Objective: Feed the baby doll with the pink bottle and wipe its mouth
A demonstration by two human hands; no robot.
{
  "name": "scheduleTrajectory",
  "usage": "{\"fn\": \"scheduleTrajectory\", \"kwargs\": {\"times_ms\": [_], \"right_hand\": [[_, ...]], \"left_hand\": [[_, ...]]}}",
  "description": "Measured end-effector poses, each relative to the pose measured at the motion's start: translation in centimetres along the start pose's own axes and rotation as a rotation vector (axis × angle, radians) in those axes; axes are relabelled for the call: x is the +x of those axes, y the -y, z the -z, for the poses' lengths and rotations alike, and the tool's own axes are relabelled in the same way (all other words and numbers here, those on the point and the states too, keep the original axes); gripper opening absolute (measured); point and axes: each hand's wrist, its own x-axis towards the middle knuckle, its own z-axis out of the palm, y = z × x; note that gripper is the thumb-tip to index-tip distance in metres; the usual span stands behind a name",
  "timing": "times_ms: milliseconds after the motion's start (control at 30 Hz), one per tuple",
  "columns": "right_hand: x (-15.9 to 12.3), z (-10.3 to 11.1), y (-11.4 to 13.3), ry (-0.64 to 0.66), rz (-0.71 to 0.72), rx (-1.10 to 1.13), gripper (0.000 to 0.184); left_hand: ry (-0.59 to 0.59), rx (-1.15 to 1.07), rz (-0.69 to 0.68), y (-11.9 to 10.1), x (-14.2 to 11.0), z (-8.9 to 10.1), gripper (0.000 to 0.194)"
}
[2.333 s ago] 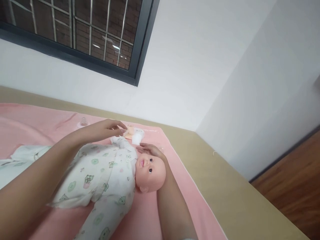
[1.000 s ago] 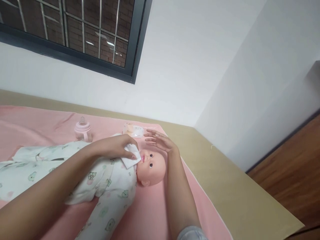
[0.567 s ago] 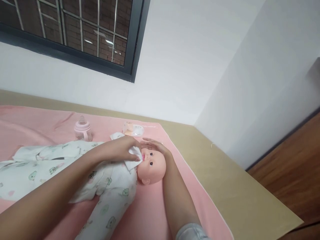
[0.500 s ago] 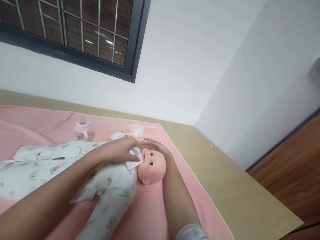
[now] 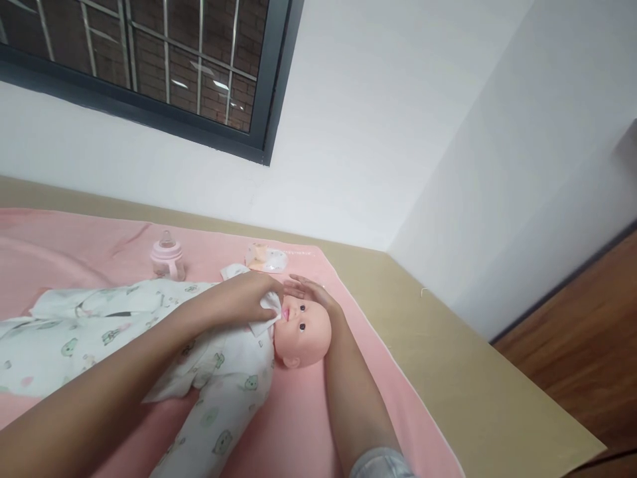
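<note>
A baby doll lies on its back, dressed in a white patterned outfit, its bald head toward the right. My left hand reaches across the doll's chest and pinches a folded white tissue. The tissue rests by the doll's mouth and chin, partly covered by my fingers. On the far side of the head, my right hand has its fingers stretched out, with the wrist close against the crown. Whether the palm touches the head is hidden.
Beneath the doll spreads a pink blanket on a tan tabletop. A pink baby bottle stands behind the doll. Nearby lies a small orange-and-white packet. A white wall and barred window back the table.
My left hand took the tissue from near the packet and brought it to the doll's mouth. My right hand lifted briefly, then came back beside the head. Lately both have barely moved.
</note>
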Motion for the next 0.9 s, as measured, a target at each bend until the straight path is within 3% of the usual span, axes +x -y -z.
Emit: {"fn": "scheduleTrajectory", "kwargs": {"times_ms": [900], "right_hand": [[0.3,0.2,-0.3,0.000,0.001,0.008,0.038]], "left_hand": [[-0.175,0.007,-0.054,0.1,1.0,-1.1,0.022]]}}
